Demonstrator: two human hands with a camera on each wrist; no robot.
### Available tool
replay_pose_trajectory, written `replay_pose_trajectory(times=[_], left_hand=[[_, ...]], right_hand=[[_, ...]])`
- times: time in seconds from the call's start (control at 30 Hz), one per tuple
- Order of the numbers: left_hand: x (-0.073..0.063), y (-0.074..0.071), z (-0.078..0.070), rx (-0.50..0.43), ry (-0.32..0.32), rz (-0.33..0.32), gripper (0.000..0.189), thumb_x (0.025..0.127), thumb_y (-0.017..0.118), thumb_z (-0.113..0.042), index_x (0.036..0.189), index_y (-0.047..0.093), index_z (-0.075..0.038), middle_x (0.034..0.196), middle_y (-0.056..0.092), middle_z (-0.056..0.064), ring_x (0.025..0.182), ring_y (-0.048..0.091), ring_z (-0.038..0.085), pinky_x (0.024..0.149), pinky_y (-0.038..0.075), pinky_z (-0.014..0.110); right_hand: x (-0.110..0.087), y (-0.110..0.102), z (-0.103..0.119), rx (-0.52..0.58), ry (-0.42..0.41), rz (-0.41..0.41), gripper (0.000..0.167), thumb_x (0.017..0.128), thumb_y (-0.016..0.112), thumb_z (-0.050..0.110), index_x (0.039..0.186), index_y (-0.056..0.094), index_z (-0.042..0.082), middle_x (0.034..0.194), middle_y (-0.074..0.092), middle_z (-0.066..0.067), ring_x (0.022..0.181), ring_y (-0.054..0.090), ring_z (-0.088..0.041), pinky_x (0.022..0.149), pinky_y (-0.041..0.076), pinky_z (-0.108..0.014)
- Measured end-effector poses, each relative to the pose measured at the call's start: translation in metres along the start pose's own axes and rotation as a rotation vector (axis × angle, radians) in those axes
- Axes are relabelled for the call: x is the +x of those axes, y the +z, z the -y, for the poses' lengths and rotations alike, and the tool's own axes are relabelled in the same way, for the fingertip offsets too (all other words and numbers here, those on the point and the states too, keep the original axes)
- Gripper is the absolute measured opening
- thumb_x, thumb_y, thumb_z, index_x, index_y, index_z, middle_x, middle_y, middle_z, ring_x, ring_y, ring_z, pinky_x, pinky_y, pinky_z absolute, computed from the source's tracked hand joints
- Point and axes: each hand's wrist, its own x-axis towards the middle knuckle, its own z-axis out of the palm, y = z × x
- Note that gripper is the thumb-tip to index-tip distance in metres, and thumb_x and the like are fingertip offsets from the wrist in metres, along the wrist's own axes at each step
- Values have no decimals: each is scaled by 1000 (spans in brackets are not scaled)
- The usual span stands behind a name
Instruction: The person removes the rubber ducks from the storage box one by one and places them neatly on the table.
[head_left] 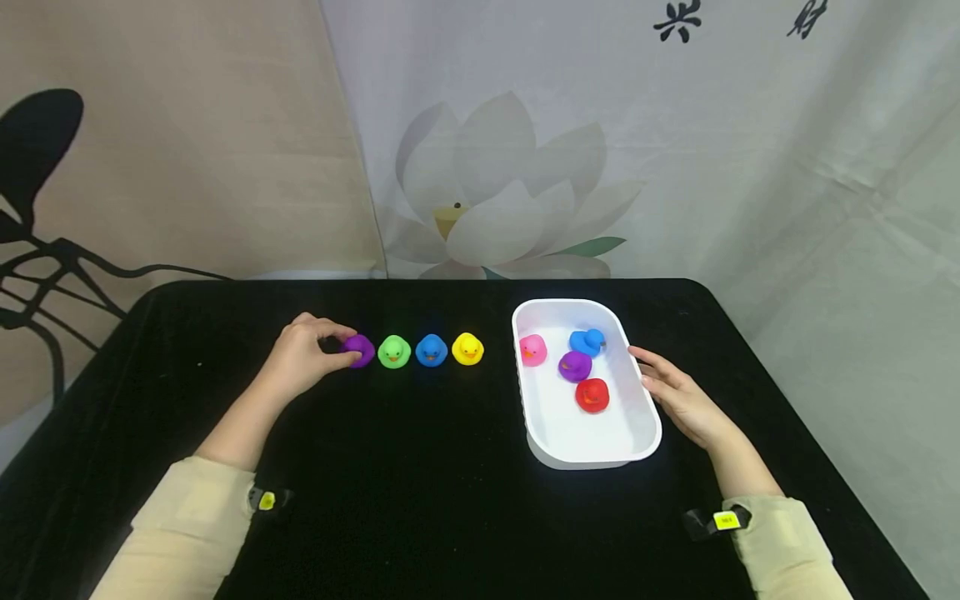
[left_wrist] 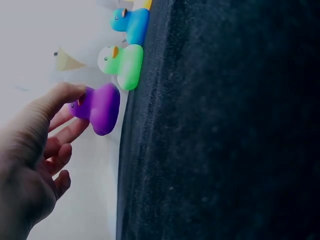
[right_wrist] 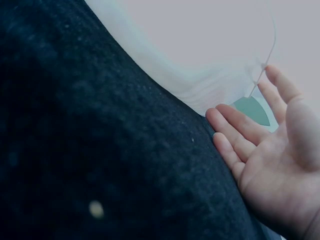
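One purple duck is pinched by the left hand, just left of the green duck on the black tabletop; the right hand, fingers loosely extended, touches the white tray at its rim.

On the table, a row of ducks sits left of a tray holding four others.

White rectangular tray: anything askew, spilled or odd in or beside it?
Nothing stands out. The white rectangular tray stands upright, with no visible spill or damage. Inside, the pink toy duck, blue toy duck, purple toy duck and red toy duck are loosely scattered, whereas the multicoloured row of toy ducks to its left looks straight.
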Motion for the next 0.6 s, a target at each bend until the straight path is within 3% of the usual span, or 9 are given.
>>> replay_pose_trajectory(times=[0.3,0.6], left_hand=[[0,0,5,6,-57,51,34,84,76,-25,109,69,-4,103,55,13,96,44,29,72,37,40],[3,1,5,15,-59,70,34,84,75,-25,109,69,-4,101,57,12,94,45,28,71,38,40]], right_hand=[[0,0,-1,-1,-9,-4,52,102,45,19,149,29,6,143,34,-27,116,52,-11,97,38,-42],[0,0,-1,3,-17,1,51,102,45,18,149,29,6,143,34,-28,116,52,-11,96,39,-39]])
